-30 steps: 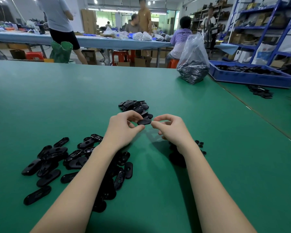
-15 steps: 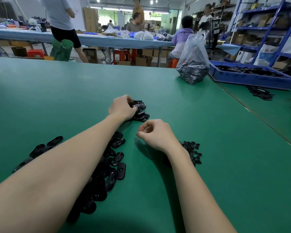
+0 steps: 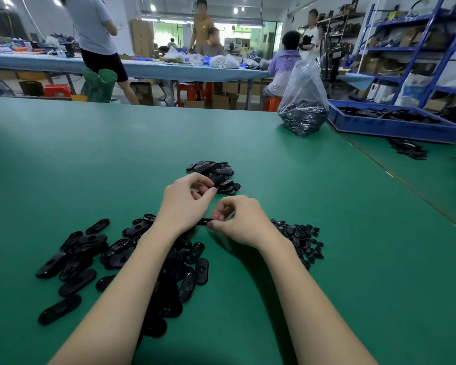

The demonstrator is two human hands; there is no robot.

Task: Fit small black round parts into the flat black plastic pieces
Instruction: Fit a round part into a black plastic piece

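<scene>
Both hands, left hand (image 3: 184, 206) and right hand (image 3: 238, 223), pinch one flat black piece (image 3: 204, 221) above the green worktop (image 3: 116, 154).

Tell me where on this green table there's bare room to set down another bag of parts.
Bare green table runs wide on the left, beyond the flat black pieces, and between the far small pile and the plastic bag. It is crowded near both hands: flat pieces to the left, small round parts to the right.
</scene>
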